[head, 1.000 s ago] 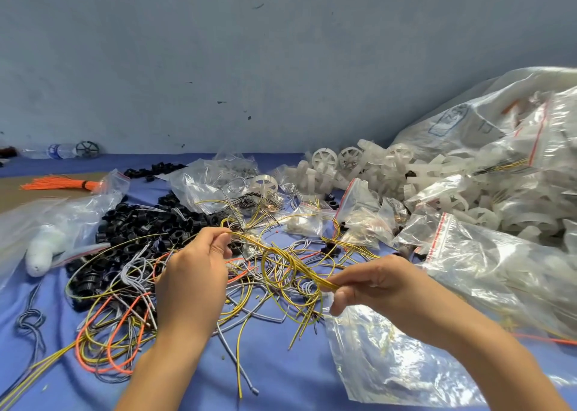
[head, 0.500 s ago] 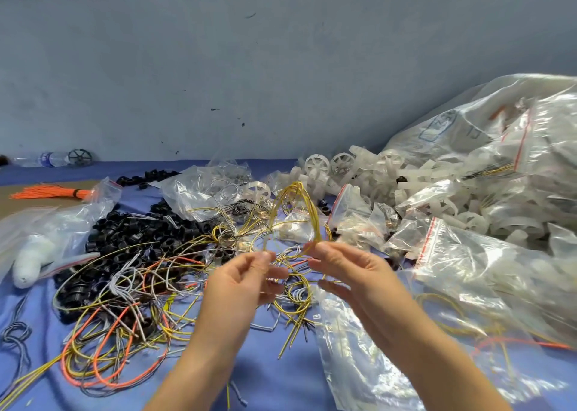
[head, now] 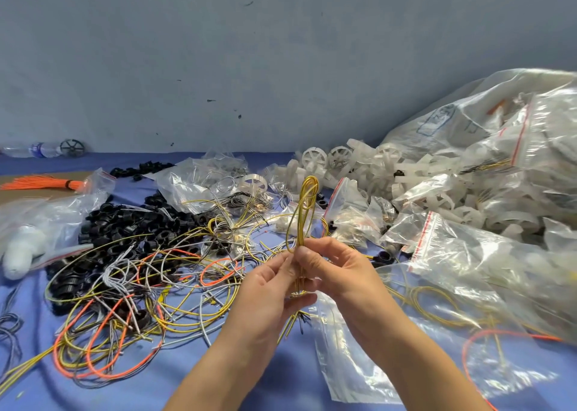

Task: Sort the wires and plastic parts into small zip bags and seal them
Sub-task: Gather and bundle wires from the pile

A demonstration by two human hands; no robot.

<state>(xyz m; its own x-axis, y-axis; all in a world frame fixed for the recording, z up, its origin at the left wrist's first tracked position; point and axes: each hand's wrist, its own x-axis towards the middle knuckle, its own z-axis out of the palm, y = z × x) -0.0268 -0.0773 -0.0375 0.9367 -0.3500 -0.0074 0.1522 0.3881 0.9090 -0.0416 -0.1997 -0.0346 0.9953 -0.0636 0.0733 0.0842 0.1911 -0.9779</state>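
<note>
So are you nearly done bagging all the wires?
Not nearly. Some filled bags already lie on the right. The left hand and right hand pinch a folded bunch of yellow wires, not bagged yet. A tangle of loose wires, black rings and white wheels waits on the cloth.

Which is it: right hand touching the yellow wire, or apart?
Touching. Head view shows the right hand pinching the yellow wire under its loop.
</note>
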